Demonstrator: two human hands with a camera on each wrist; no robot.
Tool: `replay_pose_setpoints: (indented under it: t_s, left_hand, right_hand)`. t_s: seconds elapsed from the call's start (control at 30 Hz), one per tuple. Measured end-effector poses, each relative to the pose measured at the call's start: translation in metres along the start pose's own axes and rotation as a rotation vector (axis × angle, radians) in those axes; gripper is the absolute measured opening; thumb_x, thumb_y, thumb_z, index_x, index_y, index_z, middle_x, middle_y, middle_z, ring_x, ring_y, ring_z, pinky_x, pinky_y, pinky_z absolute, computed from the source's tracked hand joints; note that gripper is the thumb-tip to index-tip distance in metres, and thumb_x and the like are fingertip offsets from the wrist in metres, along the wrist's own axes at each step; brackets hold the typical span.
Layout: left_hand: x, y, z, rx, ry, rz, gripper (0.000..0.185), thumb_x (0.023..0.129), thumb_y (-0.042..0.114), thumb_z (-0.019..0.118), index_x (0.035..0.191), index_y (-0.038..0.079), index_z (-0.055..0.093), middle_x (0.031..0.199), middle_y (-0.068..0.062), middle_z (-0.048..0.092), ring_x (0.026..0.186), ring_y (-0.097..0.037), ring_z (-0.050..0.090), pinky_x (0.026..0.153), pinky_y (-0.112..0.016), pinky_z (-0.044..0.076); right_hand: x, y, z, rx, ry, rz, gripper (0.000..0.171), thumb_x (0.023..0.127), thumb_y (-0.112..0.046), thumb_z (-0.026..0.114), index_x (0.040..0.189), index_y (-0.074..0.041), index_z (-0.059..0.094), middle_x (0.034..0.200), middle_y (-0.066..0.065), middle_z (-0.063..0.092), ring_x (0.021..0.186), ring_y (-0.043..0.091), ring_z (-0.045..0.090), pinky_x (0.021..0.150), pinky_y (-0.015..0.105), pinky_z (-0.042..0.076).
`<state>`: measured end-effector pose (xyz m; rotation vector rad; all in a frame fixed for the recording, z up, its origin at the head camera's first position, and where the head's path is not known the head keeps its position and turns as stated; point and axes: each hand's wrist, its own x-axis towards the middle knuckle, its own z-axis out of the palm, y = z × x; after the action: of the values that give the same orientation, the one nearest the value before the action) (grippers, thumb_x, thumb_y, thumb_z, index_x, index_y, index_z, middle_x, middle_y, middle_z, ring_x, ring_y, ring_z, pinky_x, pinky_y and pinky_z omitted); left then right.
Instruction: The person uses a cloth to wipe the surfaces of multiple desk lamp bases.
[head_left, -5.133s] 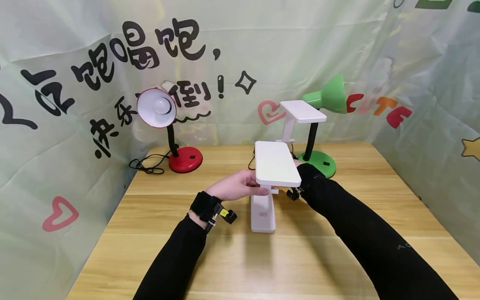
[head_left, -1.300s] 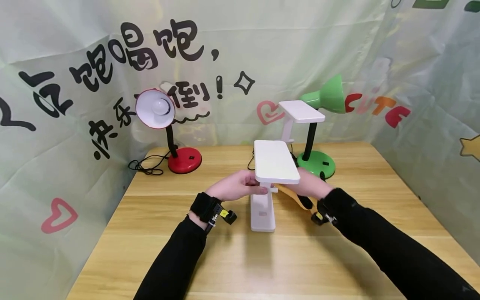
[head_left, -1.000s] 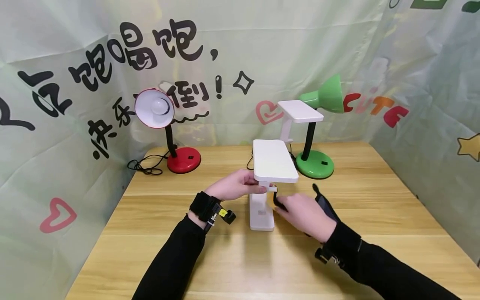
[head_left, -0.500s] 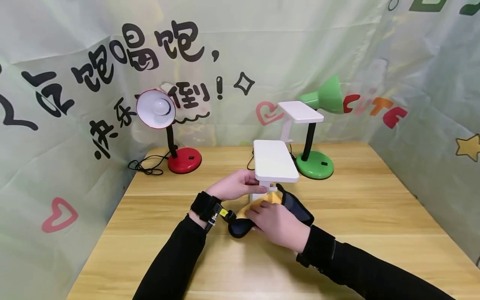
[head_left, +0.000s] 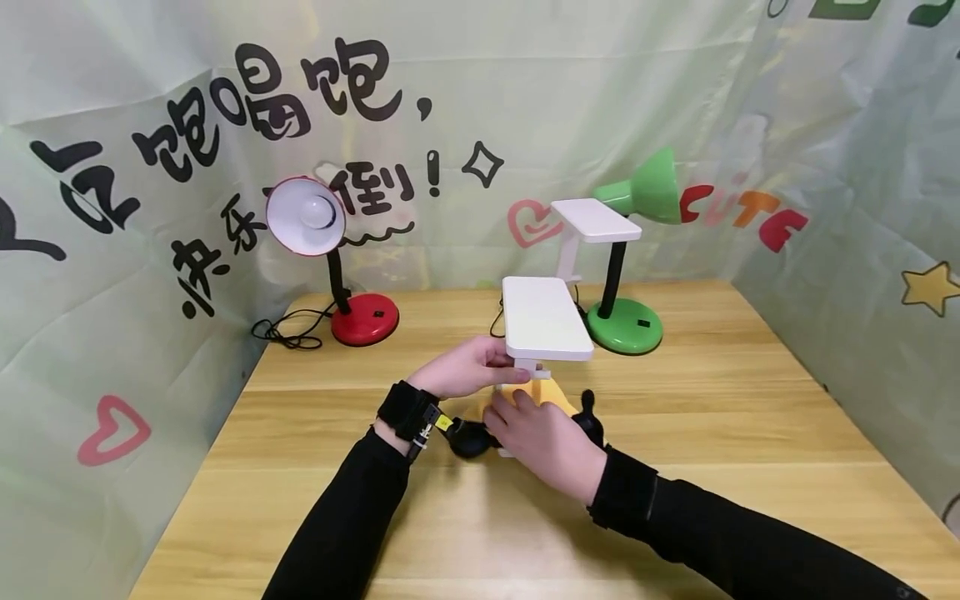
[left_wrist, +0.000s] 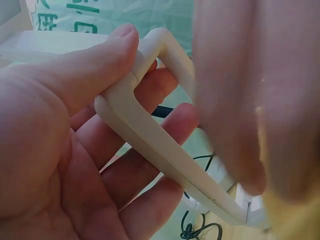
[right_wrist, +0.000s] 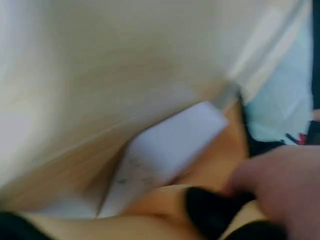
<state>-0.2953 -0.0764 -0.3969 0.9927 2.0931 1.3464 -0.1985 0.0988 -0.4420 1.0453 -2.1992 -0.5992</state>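
Observation:
A white folding stand [head_left: 546,318] with a flat rectangular top stands mid-table in the head view. My left hand [head_left: 471,368] grips it just under the top; in the left wrist view, thumb and fingers wrap round its hinged arm [left_wrist: 160,145]. My right hand [head_left: 551,442] holds a yellow cloth item [head_left: 557,393] with black padded parts against the stand's lower part. The cloth and hand cover most of the stand's base in the head view. The blurred right wrist view shows the white base [right_wrist: 170,140] beside yellow and black fabric.
A red lamp [head_left: 365,319] with a coiled black cord [head_left: 296,340] stands back left. Back right are a green lamp [head_left: 625,327] and a second white stand [head_left: 596,221], close together. A printed fabric backdrop [head_left: 420,250] encloses the wooden table [head_left: 720,400].
My right hand has come from behind the stand round its right side to the front, bringing the yellow and black cloth item into view. My left hand keeps its grip.

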Motion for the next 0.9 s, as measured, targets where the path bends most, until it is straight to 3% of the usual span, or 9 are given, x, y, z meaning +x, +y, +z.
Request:
replay_pose_setpoints:
  t_s: [0.13,0.27,0.37,0.53,0.67,0.8,0.9]
  left_hand:
    - [-0.002,0.002,0.002,-0.019,0.007,0.007,0.029,0.099,0.024,0.067,0.126,0.013,0.067,0.115,-0.015,0.075,0.102,-0.021,0.069,0.097,-0.049,0.050]
    - [-0.003,0.003,0.002,-0.002,0.023,0.008,0.025,0.098,0.024,0.069,0.121,0.014,0.069,0.106,-0.006,0.078,0.094,-0.013,0.070,0.089,-0.038,0.054]
    - [-0.003,0.004,0.003,-0.009,0.028,0.001,0.027,0.098,0.023,0.069,0.122,0.011,0.069,0.106,-0.001,0.078,0.098,-0.012,0.071,0.088,-0.029,0.055]
    - [-0.003,0.004,0.002,-0.036,0.019,0.001,0.032,0.098,0.021,0.068,0.127,0.008,0.067,0.111,-0.001,0.078,0.109,-0.026,0.070,0.091,-0.029,0.054]
    - [-0.003,0.003,0.001,-0.032,0.010,0.011,0.031,0.099,0.021,0.067,0.128,0.008,0.067,0.113,-0.005,0.077,0.115,-0.033,0.067,0.094,-0.029,0.053]
    - [-0.003,0.004,0.000,0.007,0.009,0.016,0.029,0.100,0.023,0.067,0.125,0.010,0.068,0.113,-0.010,0.076,0.110,-0.028,0.068,0.093,-0.027,0.052]
    - [-0.003,0.004,0.000,0.029,0.003,0.011,0.030,0.100,0.026,0.066,0.127,0.011,0.067,0.114,-0.007,0.076,0.107,-0.020,0.068,0.090,-0.027,0.052]
  right_hand:
    - [0.012,-0.002,0.016,-0.017,-0.004,0.006,0.017,0.088,-0.011,0.069,0.105,-0.014,0.067,0.092,0.000,0.065,0.086,0.018,0.062,0.051,0.024,0.048]
    - [0.026,-0.007,0.026,-0.041,-0.011,0.016,0.011,0.088,-0.008,0.068,0.094,-0.016,0.073,0.086,0.001,0.067,0.084,0.018,0.060,0.066,0.029,0.051]
    - [0.038,-0.014,0.034,-0.043,-0.010,0.053,0.008,0.086,-0.010,0.067,0.090,-0.012,0.074,0.085,0.003,0.069,0.081,0.018,0.059,0.075,0.033,0.049]
    - [0.051,-0.025,0.041,-0.066,-0.009,0.125,0.004,0.087,-0.011,0.070,0.085,-0.010,0.074,0.083,0.001,0.070,0.078,0.017,0.058,0.074,0.033,0.047]
    - [0.055,-0.026,0.040,-0.093,0.012,0.124,0.006,0.088,-0.013,0.070,0.085,-0.012,0.075,0.088,-0.001,0.073,0.082,0.017,0.058,0.079,0.034,0.045]
    - [0.054,-0.021,0.033,-0.056,0.042,0.081,0.006,0.082,-0.015,0.076,0.076,-0.016,0.075,0.079,-0.003,0.072,0.079,0.016,0.059,0.081,0.034,0.046]
    - [0.050,-0.017,0.020,0.022,0.020,0.043,0.016,0.077,-0.013,0.079,0.065,-0.021,0.071,0.068,-0.006,0.067,0.069,0.014,0.060,0.070,0.031,0.051]
